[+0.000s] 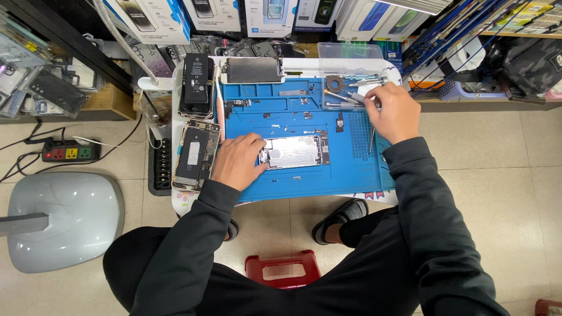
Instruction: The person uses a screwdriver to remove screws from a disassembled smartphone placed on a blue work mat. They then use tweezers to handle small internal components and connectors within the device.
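On the blue mat: I watched the opened phone panel (295, 152) lying flat at the middle of the desk (374, 196).
Left hand (239, 161): fingers lay spread on the panel's left edge, pinning it, gripping nothing.
Right hand (393, 111): curled at the far-right clear parts tray (351, 58); whether it pinched a tool, I could not tell.
Risk: I judged loose small parts (304, 115) could scatter if the sleeve swept them.

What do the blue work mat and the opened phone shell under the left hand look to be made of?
Blue work mat: likely silicone or rubber, matte, with moulded compartments. Opened phone shell touched by the left hand: apparently metal, silvery and reflective inside. Right hand reaches into the clear, seemingly plastic tool tray.
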